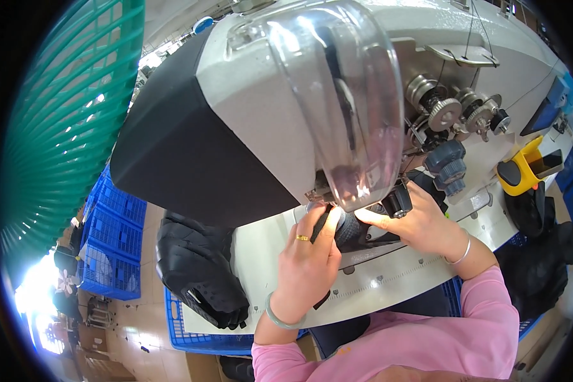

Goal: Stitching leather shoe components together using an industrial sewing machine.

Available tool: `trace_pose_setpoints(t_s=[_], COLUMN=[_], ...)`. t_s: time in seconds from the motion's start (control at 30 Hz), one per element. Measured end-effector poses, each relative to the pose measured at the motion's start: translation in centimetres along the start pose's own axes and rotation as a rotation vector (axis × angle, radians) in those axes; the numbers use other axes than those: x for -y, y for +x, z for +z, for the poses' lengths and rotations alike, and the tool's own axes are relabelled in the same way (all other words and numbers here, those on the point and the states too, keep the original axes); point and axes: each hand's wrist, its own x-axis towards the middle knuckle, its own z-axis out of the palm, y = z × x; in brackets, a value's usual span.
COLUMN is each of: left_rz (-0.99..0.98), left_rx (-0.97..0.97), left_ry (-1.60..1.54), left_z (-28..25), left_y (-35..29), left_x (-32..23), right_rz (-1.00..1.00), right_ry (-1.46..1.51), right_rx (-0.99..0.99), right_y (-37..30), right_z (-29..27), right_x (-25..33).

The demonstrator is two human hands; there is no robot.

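Under the head of a large white and black sewing machine (254, 121), both hands are at a black and dark-grey textile piece (350, 232). My left hand (307, 264) has its fingers closed on the piece's left side, where a narrow black edge shows between them. From the right, my right hand (423, 223) grips the other side, thumb pointing toward the sewing spot. A clear plastic guard (356, 121) hangs over the fingertips, and the machine head hides the needle and much of the piece.
Stacked black molded pieces (200, 267) lie left on the white table (363, 286); more black pieces (541, 254) are at right. A yellow holder (522, 169) stands at the right back. A green fan guard (70, 121) and blue crates (111, 235) are at left.
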Motion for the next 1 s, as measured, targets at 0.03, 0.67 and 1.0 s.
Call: trace_pose_setpoints(t_s=[0.03,0.67,1.0], left_rz=[-0.002,-0.007,0.022], left_rx=[-0.015,-0.020,-0.039], left_ry=[-0.070,-0.129,-0.031], left_z=[-0.2,0.0,0.7], left_y=[0.1,-0.4,-0.4], left_x=[0.2,0.5,1.0], right_rz=[-0.002,-0.052,-0.002], right_ry=[-0.016,-0.065,-0.128], right_rx=[0.000,0.024,-0.050], right_y=[0.1,0.4,0.4], right_z=[-0.1,-0.5,-0.5], right_x=[0.0,0.0,0.5])
